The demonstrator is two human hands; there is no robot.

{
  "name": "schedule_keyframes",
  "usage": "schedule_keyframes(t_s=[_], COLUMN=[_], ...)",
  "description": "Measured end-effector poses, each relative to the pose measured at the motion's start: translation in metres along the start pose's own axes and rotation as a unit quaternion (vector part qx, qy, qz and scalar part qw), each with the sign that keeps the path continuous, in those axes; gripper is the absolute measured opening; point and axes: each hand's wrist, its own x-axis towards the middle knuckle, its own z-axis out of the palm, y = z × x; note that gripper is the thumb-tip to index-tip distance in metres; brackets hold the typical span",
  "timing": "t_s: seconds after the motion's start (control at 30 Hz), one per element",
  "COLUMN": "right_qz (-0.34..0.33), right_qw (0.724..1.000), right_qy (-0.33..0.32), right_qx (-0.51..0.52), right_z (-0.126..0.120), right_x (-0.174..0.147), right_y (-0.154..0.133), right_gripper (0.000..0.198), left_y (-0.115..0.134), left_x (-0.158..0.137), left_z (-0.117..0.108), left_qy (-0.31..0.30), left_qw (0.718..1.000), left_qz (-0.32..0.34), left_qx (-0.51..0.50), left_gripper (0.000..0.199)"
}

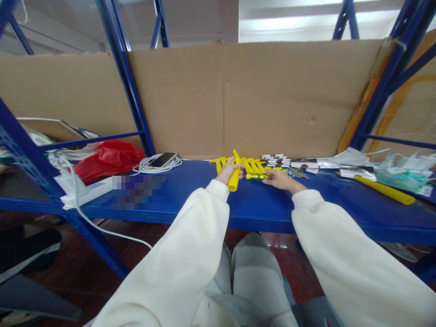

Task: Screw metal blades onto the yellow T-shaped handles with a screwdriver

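Observation:
My left hand (229, 173) is closed around a yellow plastic handle (233, 180), its round end pointing toward me and a narrower end rising past the fingers. My right hand (279, 180) has its fingertips around the right end of a small green-and-yellow tool (256, 177), which looks like a screwdriver and lies level just over the blue shelf; its tip is too small to make out. Behind both hands, a row of similar yellow plastic pieces (252, 164) lies against the cardboard. Close to my right fingers are small metal pieces (298, 172).
White-and-dark small packets (277, 160) are stacked at the back. Another long yellow handle (388, 190) lies on the right, beside clear and green plastic bags (405, 170). To the left are a phone (164, 159) on a coiled white cable (146, 165), a red bag (111, 159) and blue uprights (127, 77).

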Motion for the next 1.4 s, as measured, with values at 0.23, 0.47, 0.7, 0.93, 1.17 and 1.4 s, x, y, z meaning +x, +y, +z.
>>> schedule_keyframes(t_s=[0.23, 0.47, 0.7, 0.93, 1.17, 1.4], right_qz=[0.022, -0.025, -0.009, -0.008, 0.001, 0.018], right_qw=[0.983, 0.961, 0.937, 0.906, 0.904, 0.904], right_qy=[0.01, 0.094, 0.213, 0.25, 0.214, 0.197], right_qx=[0.184, 0.26, 0.277, 0.341, 0.37, 0.378], right_z=[-0.001, -0.006, -0.015, -0.017, -0.016, -0.016], right_x=[0.0, 0.002, 0.002, 0.003, 0.001, 0.002], right_y=[-0.011, -0.019, -0.017, -0.017, -0.019, -0.02], right_gripper=[0.025, 0.042, 0.051, 0.055, 0.057, 0.053], left_y=[-0.002, -0.002, 0.003, 0.004, -0.003, -0.006], left_x=[0.003, 0.004, -0.002, -0.005, 0.001, 0.008], left_z=[-0.002, -0.003, -0.001, 0.003, -0.002, -0.006], left_qy=[0.005, -0.001, -0.034, -0.021, -0.007, -0.015], left_qw=[1.0, 1.0, 0.997, 0.994, 0.99, 0.991], left_qz=[-0.012, -0.013, -0.061, -0.078, -0.105, -0.105], left_qx=[0.002, -0.002, 0.039, 0.067, 0.092, 0.079], left_gripper=[0.085, 0.082, 0.078, 0.075, 0.076, 0.079])
